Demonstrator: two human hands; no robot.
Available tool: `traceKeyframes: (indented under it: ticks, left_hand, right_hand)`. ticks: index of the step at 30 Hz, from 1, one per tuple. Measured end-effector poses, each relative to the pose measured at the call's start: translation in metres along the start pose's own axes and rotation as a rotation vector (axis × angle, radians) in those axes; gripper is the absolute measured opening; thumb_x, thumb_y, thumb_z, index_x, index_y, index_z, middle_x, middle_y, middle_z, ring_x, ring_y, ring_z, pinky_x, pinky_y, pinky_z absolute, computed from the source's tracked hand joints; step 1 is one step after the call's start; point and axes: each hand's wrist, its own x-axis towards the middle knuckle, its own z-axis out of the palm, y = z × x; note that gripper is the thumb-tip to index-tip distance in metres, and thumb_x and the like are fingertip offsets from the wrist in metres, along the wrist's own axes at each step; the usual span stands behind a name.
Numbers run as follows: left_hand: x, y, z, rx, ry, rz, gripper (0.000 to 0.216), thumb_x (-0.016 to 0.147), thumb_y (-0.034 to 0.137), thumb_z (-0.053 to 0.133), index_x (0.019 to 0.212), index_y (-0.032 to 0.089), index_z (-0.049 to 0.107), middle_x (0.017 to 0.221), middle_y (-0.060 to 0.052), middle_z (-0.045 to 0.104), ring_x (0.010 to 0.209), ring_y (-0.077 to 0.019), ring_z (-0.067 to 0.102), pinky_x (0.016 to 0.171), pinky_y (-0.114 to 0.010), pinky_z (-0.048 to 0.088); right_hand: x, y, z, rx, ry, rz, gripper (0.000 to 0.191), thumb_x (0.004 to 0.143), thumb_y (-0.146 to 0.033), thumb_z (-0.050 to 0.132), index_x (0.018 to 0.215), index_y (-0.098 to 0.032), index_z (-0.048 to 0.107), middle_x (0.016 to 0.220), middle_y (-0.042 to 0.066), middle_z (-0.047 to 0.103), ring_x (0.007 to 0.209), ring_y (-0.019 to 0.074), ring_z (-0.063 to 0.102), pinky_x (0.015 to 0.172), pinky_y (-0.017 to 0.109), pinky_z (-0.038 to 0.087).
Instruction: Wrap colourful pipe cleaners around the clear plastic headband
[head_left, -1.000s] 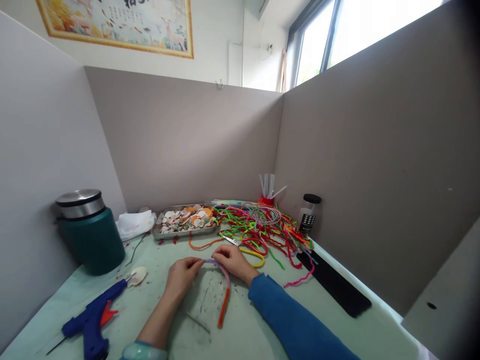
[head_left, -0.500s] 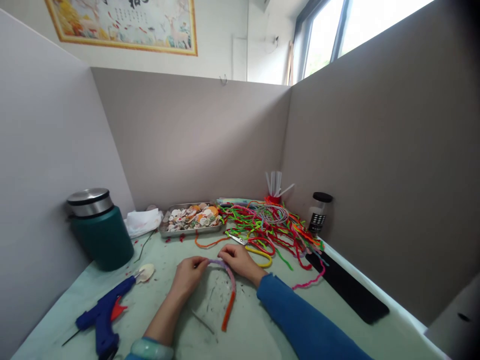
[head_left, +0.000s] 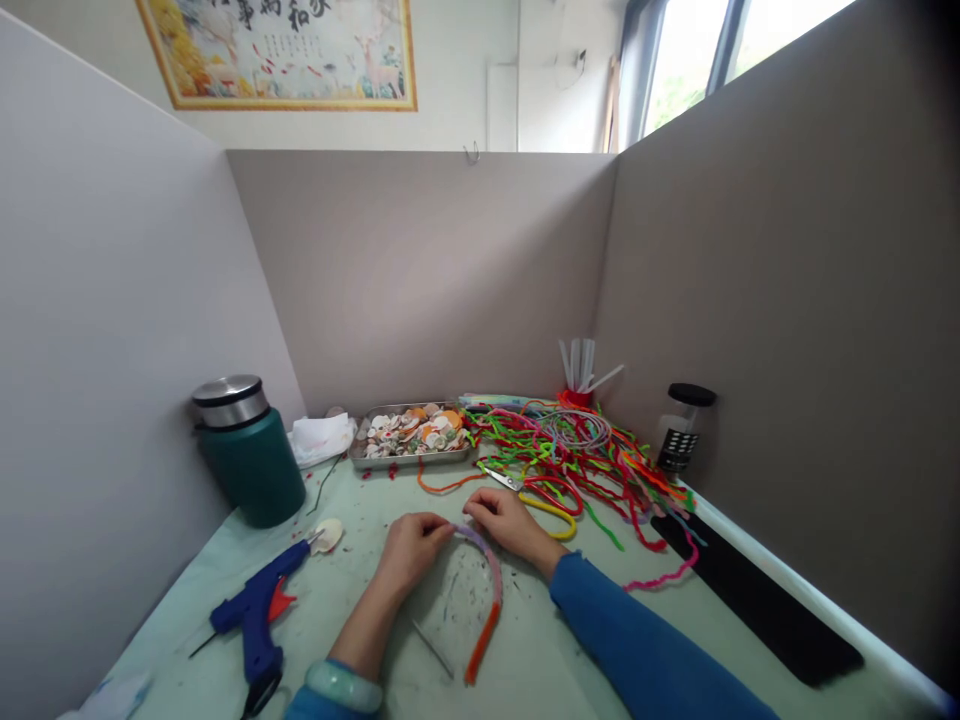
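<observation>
A curved band (head_left: 495, 575), covered in fuzzy lilac, pink and orange sections, arches between my hands, its orange end lowest. My left hand (head_left: 411, 552) is closed, thumb and fingers pinching the lilac end. Just right of the arch's top is my right hand (head_left: 506, 518), fingertips pressed together; whether they hold a thin strand I cannot make out. A thin grey rod (head_left: 433, 648) shows beside my left forearm; whether it joins the band is hidden. Scissors (head_left: 551, 505) with red and yellow handles lie just behind my right hand.
Left stand a blue glue gun (head_left: 259, 610), its nozzle by a pale disc (head_left: 327, 536), and a green flask (head_left: 255, 465). Behind are a tray (head_left: 409, 460) of buttons, tangled colourful yarn (head_left: 555, 435), white sticks (head_left: 581, 365) and a black-lidded jar (head_left: 681, 430). Grey partitions (head_left: 420, 270) enclose the table.
The view has turned slightly left, so everything sits further right. My right fingertips are a little further from the band; my left hand keeps its pinch on it.
</observation>
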Motion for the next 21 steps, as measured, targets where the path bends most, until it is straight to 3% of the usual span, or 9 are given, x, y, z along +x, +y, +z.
traceKeyframes:
  ticks: [21]
  left_hand:
    - [0.0027,-0.0044,0.0034,0.031,-0.035,-0.019,0.032,0.07,0.038,0.052,0.076,0.015,0.072,0.068,-0.005,0.069,0.063,-0.016,0.056,0.055,-0.023,0.035]
  right_hand:
    - [0.0019,-0.0033,0.0015,0.08,-0.011,0.041,0.024,0.08,-0.036,0.05,0.07,-0.016,0.061,0.055,-0.002,0.051,0.05,0.0117,0.045,0.047,0.022,0.034]
